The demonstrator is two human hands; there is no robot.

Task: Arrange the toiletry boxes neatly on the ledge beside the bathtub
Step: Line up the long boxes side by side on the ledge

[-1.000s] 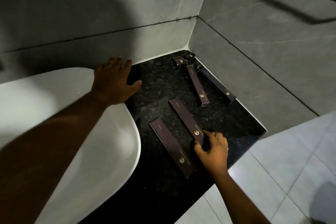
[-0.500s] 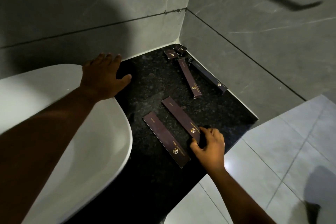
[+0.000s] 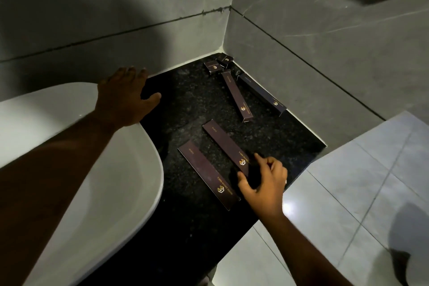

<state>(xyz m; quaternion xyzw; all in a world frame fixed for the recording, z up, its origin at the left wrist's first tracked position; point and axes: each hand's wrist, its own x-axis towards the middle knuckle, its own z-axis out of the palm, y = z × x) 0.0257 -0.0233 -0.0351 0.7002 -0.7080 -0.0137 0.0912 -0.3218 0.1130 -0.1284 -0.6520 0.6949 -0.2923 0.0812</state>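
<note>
While the left hand (image 3: 125,97) lies flat and empty on the bathtub rim (image 3: 148,146), the right hand (image 3: 262,181) pinches the near end of a long dark box (image 3: 222,144) on the black ledge (image 3: 185,104). A second long box (image 3: 206,172) lies just beside it. Two slimmer boxes (image 3: 236,95) and two small boxes (image 3: 219,64) sit toward the corner.

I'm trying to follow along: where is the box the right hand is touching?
In the head view, that long box lies flat mid-ledge, its near end under the right hand, with another long box on its left, toward the bathtub.
</note>
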